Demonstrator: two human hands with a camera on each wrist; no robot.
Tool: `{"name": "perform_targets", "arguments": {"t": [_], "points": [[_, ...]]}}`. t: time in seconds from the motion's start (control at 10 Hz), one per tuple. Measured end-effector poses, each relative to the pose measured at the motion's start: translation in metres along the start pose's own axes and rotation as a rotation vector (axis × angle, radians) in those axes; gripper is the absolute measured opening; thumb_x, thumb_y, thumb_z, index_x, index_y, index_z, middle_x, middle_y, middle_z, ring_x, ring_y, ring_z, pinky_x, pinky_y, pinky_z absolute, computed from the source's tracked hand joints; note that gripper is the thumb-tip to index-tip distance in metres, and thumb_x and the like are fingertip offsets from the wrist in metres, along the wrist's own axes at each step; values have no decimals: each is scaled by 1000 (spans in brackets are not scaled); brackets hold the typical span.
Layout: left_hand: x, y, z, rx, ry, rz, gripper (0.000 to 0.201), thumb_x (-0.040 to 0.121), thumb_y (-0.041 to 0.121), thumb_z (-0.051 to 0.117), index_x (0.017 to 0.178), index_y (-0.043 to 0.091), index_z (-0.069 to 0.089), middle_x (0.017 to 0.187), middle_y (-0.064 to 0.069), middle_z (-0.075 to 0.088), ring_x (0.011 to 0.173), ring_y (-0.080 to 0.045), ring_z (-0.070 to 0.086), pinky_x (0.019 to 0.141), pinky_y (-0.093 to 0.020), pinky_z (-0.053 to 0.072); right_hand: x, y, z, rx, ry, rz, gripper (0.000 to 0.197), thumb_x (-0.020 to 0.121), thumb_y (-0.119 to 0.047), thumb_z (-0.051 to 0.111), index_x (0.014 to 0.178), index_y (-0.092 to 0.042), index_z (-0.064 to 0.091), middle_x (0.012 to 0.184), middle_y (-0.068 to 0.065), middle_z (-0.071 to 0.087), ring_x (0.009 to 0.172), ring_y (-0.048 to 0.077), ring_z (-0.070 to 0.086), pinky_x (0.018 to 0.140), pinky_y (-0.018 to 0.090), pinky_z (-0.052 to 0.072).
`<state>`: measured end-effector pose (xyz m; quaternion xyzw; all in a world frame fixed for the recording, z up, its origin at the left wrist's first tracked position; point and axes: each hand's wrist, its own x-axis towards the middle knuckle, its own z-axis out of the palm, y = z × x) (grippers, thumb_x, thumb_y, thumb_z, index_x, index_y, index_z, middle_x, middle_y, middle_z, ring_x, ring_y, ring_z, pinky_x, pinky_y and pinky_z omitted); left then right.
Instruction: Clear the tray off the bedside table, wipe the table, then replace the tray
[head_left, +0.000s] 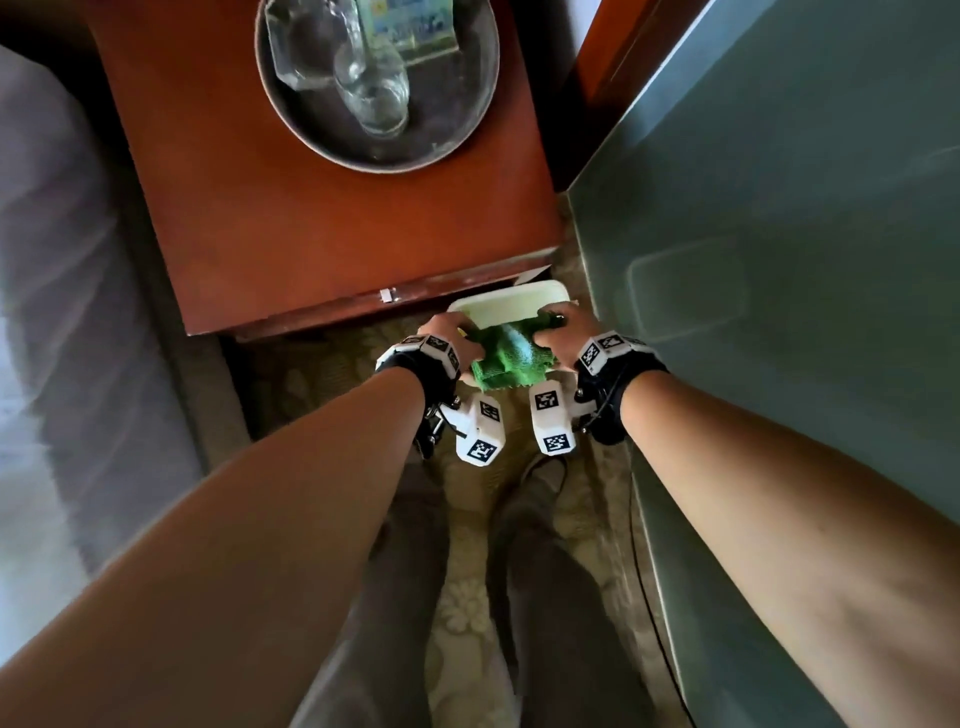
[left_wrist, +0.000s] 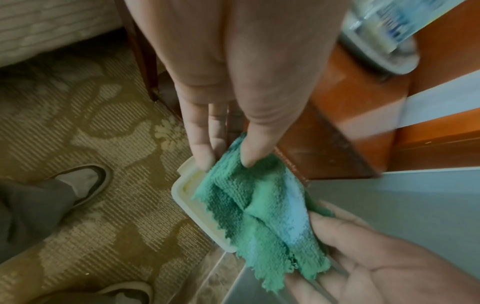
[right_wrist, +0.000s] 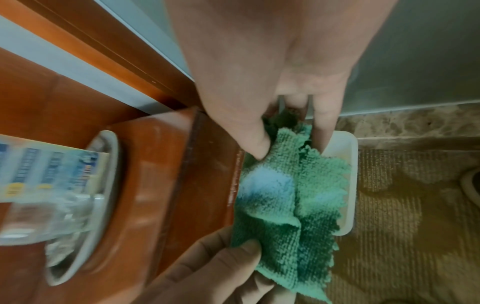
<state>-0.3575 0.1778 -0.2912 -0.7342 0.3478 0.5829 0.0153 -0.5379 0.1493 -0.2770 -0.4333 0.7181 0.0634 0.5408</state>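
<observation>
Forearms frame the scene. Left hand (head_left: 445, 340) and right hand (head_left: 562, 332) each pinch an end of the cloth (head_left: 506, 358), stretched crosswise over a tub (head_left: 506, 304) on the floor — tray (head_left: 470, 117) still on the table (head_left: 311, 218), ahead and above both hands.

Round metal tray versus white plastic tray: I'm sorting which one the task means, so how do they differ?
The round metal tray sits on the bedside table carrying glassware; the white plastic tray is rectangular, held low in front of it with the green cloth by both hands. Both are shallow and rimmed.
</observation>
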Motion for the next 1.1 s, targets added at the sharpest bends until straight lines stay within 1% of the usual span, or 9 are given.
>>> {"name": "perform_targets", "arguments": {"t": [0.1, 0.2, 0.3, 0.4, 0.7, 0.8, 0.9, 1.0, 1.1], "points": [[65, -23, 36, -23, -5, -40, 37, 74, 13, 77, 109, 26, 68, 102, -8, 72, 84, -26, 72, 77, -42, 61, 55, 35, 16, -41, -29, 6, 50, 87, -12, 61, 135, -22, 50, 112, 5, 57, 74, 15, 58, 48, 8, 47], [126, -42, 66, 17, -20, -50, 33, 76, 13, 73, 102, 30, 66, 98, -5, 72, 84, -23, 72, 77, -39, 61, 112, 68, 35, -22, -47, 17, 52, 87, -9, 62, 136, -19, 49, 116, 11, 58, 71, 16, 57, 54, 18, 51], [184, -60, 91, 58, -24, -59, 26, 75, 16, 71, 96, 30, 64, 92, -7, 73, 79, -25, 73, 74, -41, 62, 167, 95, 59, -20, -45, 25, 56, 85, -7, 62, 138, -17, 47, 127, 13, 56, 92, 25, 59, 82, 36, 56], [236, -77, 116, 85, -22, -57, 31, 68, 28, 69, 98, 29, 64, 85, -9, 73, 74, -26, 72, 69, -40, 62, 217, 116, 78, -47, -76, 32, 58, 85, -9, 56, 140, -20, 43, 129, 13, 55, 102, 28, 60, 92, 40, 53], [357, -114, 175, 240, -19, -1, 46, 84, 32, 66, 125, 16, 51, 110, -15, 61, 94, -30, 63, 81, -37, 56, 327, 163, 119, -165, -109, 30, 54, 98, -10, 40, 151, -10, 26, 150, 16, 36, 134, 33, 40, 111, 33, 33], [376, -120, 181, 342, -4, 29, 65, 86, 39, 66, 139, 11, 42, 128, -16, 52, 109, -31, 56, 88, -34, 48, 341, 169, 126, -183, -145, 33, 63, 92, -13, 44, 152, -19, 24, 145, 13, 40, 128, 34, 45, 106, 37, 40], [370, -115, 179, 446, -46, 60, 85, 75, 53, 69, 143, 12, 39, 142, -15, 45, 123, -32, 50, 103, -40, 43, 336, 169, 122, -209, -143, 10, 59, 91, -11, 53, 147, -11, 35, 146, 16, 42, 132, 32, 44, 103, 34, 40], [327, -95, 164, 519, -70, 154, 58, 84, 40, 70, 131, 11, 51, 132, -12, 56, 104, -27, 57, 85, -31, 47, 300, 157, 101, -278, -135, -34, 51, 91, -11, 57, 141, -9, 45, 142, 13, 48, 130, 28, 47, 98, 28, 40], [270, -70, 138, 672, -77, 220, 60, 85, 28, 75, 135, 11, 47, 134, -9, 53, 114, -29, 57, 88, -34, 48, 252, 130, 77, -386, -140, -122, 48, 86, -11, 62, 133, -18, 53, 135, 7, 55, 120, 26, 55, 93, 27, 45]]}}
